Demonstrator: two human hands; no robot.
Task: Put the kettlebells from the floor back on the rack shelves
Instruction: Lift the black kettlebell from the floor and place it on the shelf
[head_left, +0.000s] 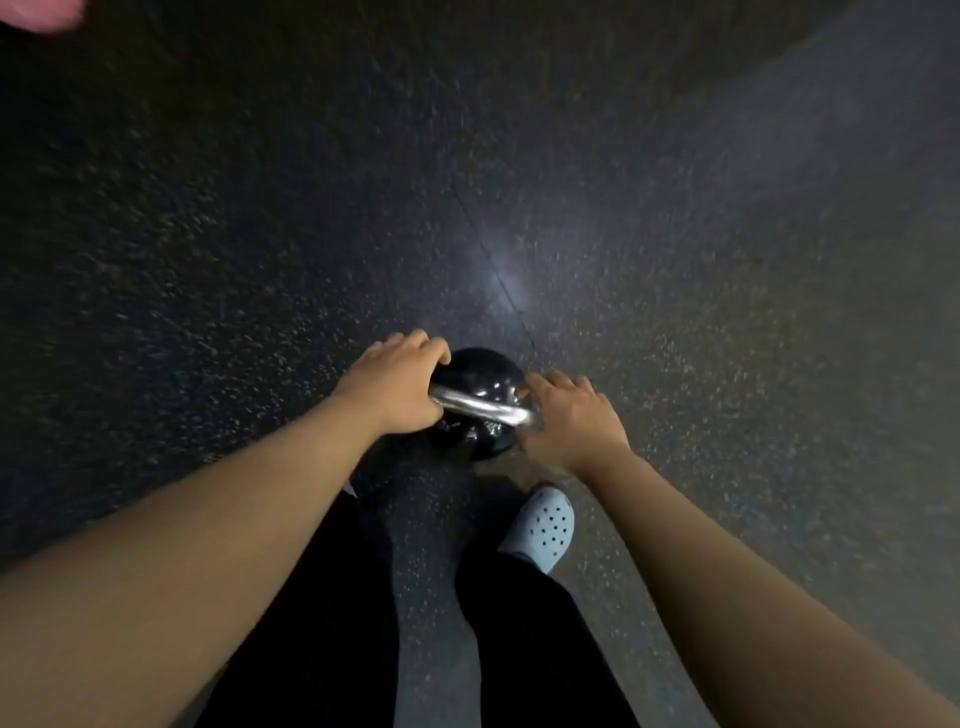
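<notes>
A glossy black kettlebell (480, 382) with a shiny steel handle (480, 408) hangs low in front of my legs, above the dark speckled floor. My left hand (397, 387) is closed around the left end of the handle. My right hand (571, 421) grips the right end, fingers curled over the corner. The lower part of the bell is hidden behind the handle and my hands. No rack is in view.
Dark speckled rubber flooring (260, 234) fills the view, with a thin seam (493, 270) running away from me. My black trousers and a white perforated clog (545, 525) are below the kettlebell. A blurred pink patch (41, 13) sits at the top left corner.
</notes>
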